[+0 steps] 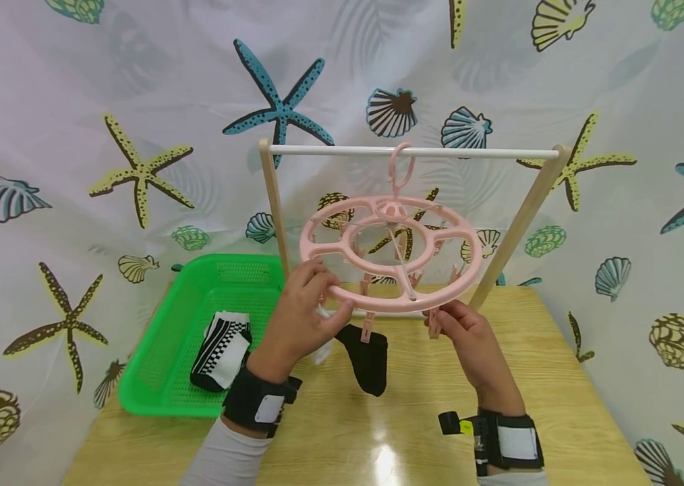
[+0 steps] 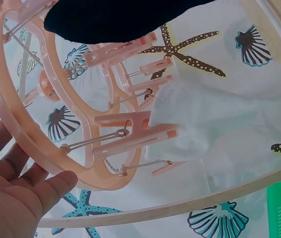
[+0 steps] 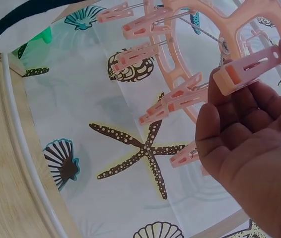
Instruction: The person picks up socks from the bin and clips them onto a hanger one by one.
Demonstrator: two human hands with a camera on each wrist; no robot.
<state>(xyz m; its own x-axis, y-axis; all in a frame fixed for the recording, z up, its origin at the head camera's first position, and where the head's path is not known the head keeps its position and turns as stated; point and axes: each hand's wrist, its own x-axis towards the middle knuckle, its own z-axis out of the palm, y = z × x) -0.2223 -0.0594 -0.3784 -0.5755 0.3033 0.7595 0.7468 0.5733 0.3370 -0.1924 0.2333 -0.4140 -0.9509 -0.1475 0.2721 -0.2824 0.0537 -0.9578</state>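
A round pink clip hanger (image 1: 372,302) hangs by its hook from a white rail. My left hand (image 1: 302,314) grips the left front of its rim, thumb and fingers on either side. At the front right, my right hand (image 1: 468,337) pinches a pink clothespin (image 3: 249,69) that dangles from the ring; no cloth shows in that peg. A black sock (image 1: 367,358) hangs from another peg near the front. In the left wrist view a white sock (image 2: 200,124) hangs from a peg too; the left hand mostly hides it in the head view.
The white rail (image 1: 330,150) rests on a wooden frame (image 1: 515,233) standing on the wooden table (image 1: 427,432). To the left sits a green basket (image 1: 135,378) with black-and-white patterned socks (image 1: 220,351) inside. A shell-and-starfish curtain (image 1: 32,236) hangs behind.
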